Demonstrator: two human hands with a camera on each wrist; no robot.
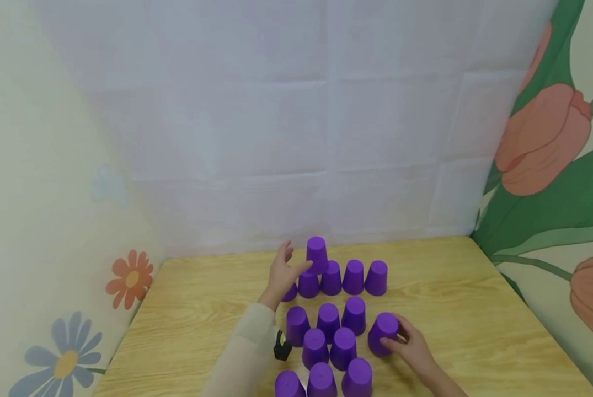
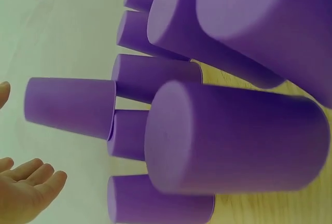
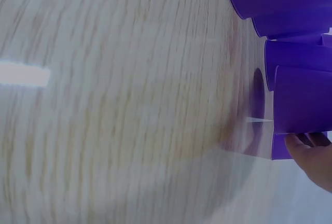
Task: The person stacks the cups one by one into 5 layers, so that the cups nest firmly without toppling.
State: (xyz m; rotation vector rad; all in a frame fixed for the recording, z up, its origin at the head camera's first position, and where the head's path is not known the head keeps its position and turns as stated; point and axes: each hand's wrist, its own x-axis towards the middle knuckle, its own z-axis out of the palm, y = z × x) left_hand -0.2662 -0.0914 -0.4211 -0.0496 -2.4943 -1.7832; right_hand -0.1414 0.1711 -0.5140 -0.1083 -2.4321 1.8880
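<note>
In the head view, my left hand [image 1: 282,274] is beside a purple cup [image 1: 316,251] that stands upside down on top of two cups in the back row. The left wrist view shows the fingers [image 2: 32,187] spread and apart from this upper cup [image 2: 70,107]. My right hand [image 1: 414,347] grips another upside-down purple cup [image 1: 383,331] by its side, thumb in front and fingers behind. From the right wrist, the held cup [image 3: 303,99] has its rim raised off the wood surface, with a shadow beneath.
A back row of purple cups [image 1: 354,277] runs across the wooden table [image 1: 440,286]. Closer in stand several more upside-down cups [image 1: 344,348] in short rows, between my arms. A white sheet [image 1: 276,138] hangs behind the table, and painted walls flank it. A small black object [image 1: 282,347] shows by the left sleeve.
</note>
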